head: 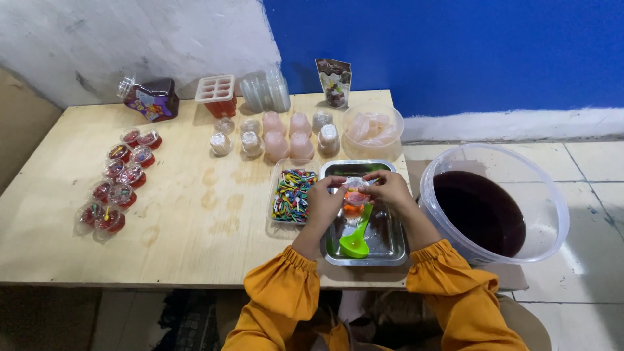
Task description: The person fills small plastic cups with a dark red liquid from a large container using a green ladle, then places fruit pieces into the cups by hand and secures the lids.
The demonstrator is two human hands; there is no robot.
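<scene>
Hands meet over the tray (390, 250): I see my left hand (323, 203) and right hand (390, 188) both pinching 1 small cup (355, 195); about 9 filled cups (117, 185) sit left, empty cups (372, 128) remain.

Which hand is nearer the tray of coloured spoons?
Left. The left hand is right beside the tray of coloured spoons; the right hand is farther off, over the metal tray.
</scene>
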